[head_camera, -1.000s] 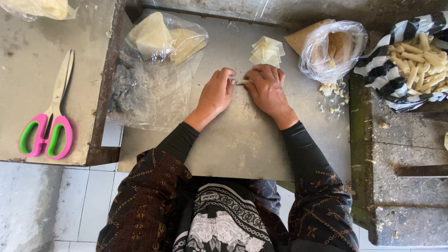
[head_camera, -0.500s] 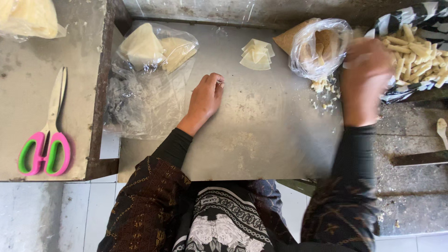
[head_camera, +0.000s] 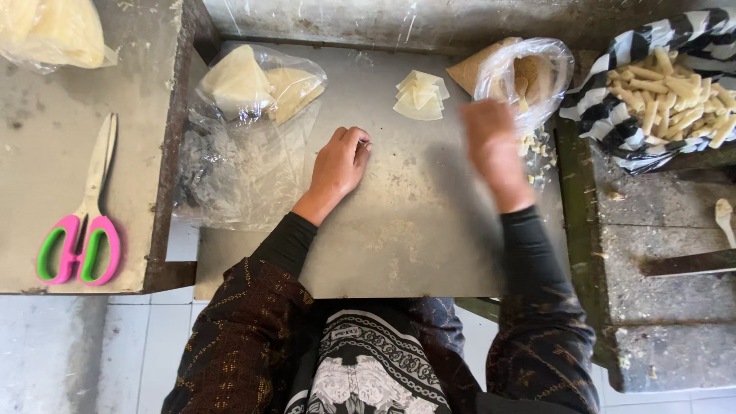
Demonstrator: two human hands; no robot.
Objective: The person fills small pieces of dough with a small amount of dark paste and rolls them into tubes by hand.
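The left hand (head_camera: pixel 339 162) rests palm-down near the middle of the metal bench (head_camera: pixel 383 238), its fingers curled under and pressed together against the sheet; whether anything small is pinched beneath the fingertips cannot be told. The right hand (head_camera: pixel 494 146) hangs over the bench toward its right edge, blurred, so the set of its fingers cannot be told either, nor whether it holds anything.

A small stack of pale wrapper sheets (head_camera: pixel 419 95) lies near the far edge of the bench, between the two hands and beyond them, apart from both; the right hand is somewhat nearer to it than the left. Just beyond the right hand, at the far right corner, sits an open clear bag (head_camera: pixel 529 73) with brownish filling inside, and pale crumbs (head_camera: pixel 537 146) lie scattered on the bench just beside that hand.

At the far left corner, a crumpled clear plastic bag (head_camera: pixel 245 130) holds larger folded pale sheets and spreads down along the left edge, near the left hand but not touching it.

Off the right edge, a black-and-white striped cloth (head_camera: pixel 606 100) carries a heap of finished pale rolls (head_camera: pixel 675 92). On the lower surface to the left lie scissors with pink and green handles (head_camera: pixel 80 230).
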